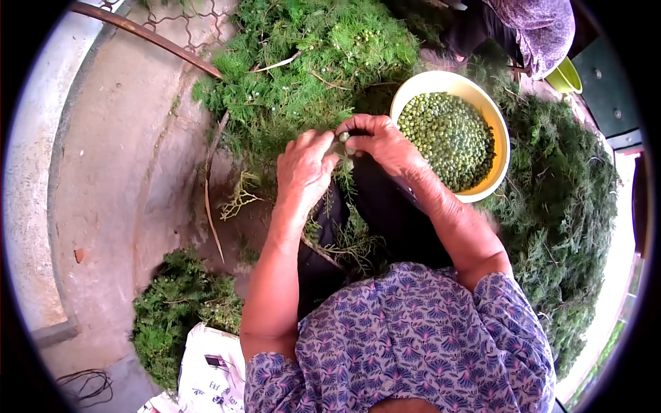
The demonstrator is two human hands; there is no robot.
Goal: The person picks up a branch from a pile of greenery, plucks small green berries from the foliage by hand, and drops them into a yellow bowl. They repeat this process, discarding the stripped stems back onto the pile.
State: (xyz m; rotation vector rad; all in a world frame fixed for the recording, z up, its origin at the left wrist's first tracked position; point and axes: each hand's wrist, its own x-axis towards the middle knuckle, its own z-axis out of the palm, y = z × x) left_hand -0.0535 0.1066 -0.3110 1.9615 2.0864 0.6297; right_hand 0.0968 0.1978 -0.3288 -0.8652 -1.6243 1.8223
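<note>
My left hand (303, 168) and my right hand (379, 141) meet over my lap, both pinching one small green pod (342, 143) between the fingertips. Feathery green stems (348, 237) hang down from the hands across my dark trousers. Just right of my right hand stands a yellow bowl (501, 131) filled with small green shelled seeds (447, 138). What the fingers hide of the pod cannot be seen.
A big heap of feathery green plants (310, 62) lies ahead and wraps round the right side (564, 220). A smaller pile (172, 310) lies at lower left on the concrete floor (110, 172). Another person in patterned cloth (537, 27) sits at top right beside a green bowl (568, 76).
</note>
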